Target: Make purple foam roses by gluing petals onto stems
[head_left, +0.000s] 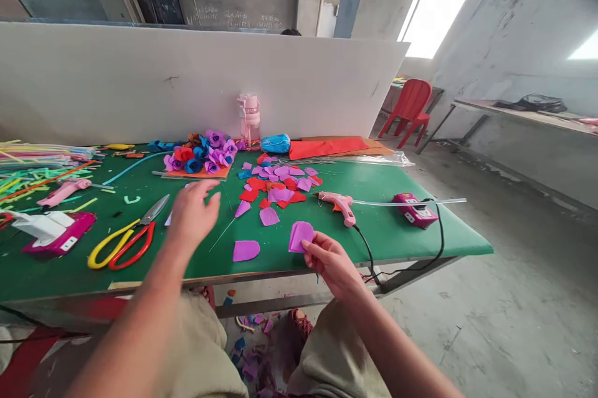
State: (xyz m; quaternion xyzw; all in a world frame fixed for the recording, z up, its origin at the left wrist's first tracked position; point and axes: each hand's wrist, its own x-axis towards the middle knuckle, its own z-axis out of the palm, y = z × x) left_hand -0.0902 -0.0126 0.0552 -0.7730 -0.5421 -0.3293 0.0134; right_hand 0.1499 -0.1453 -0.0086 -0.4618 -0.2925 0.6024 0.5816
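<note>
My right hand (332,261) pinches a small stack of purple petal pieces (300,236) just over the table's front edge. My left hand (194,211), slightly blurred, hovers above the green table with its thumb and fingers apart. Beneath it a pale purple piece (169,219) is mostly hidden. Between the hands lie a loose purple petal (246,251) and another purple petal (269,217), near a thin wire (222,234). Behind them spreads a pile of red and purple petals (280,185). Finished purple, red and blue flowers (205,154) are bunched at the back.
Scissors (135,233) with yellow and red handles lie left of my left hand. A pink glue gun (339,203) with a glue stick rests on the right, its cable trailing past a magenta box (415,210). A pink bottle (249,119) stands before the white board (200,80).
</note>
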